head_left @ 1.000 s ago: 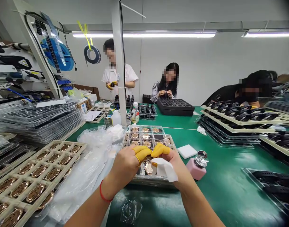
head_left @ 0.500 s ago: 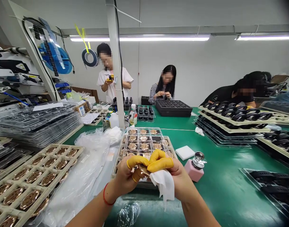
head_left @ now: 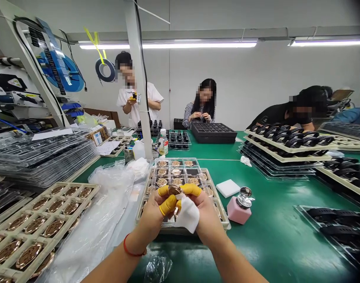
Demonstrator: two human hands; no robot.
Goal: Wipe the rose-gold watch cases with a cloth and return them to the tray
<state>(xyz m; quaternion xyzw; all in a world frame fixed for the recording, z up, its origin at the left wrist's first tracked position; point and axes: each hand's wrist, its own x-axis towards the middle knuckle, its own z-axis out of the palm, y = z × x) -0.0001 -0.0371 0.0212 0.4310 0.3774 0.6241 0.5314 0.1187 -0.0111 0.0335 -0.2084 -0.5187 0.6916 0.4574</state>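
Between my hands, above the front of a clear tray of rose-gold round parts (head_left: 176, 172), is a rose-gold watch case (head_left: 175, 190). My left hand (head_left: 156, 210), in yellow finger cots, pinches the case from the left. My right hand (head_left: 201, 204), also in yellow finger cots, is closed on a white wipe (head_left: 188, 215) and presses it at the case's right side. The wipe hangs down below the fingers. Finger cots and wipe partly hide the case.
Left stand a cream tray of similar parts (head_left: 53, 204), a plastic bag (head_left: 109, 204) and stacked clear trays (head_left: 44, 153). A pink pump bottle (head_left: 239, 208) and white sponge block (head_left: 227, 188) sit right. Watch trays (head_left: 288, 157) lie farther right; several co-workers (head_left: 201, 104) are behind.
Both hands have risen a little and moved left with the case, which is now tilted more upright. The wipe has swung to hang nearer the left hand. The view has shifted slightly.
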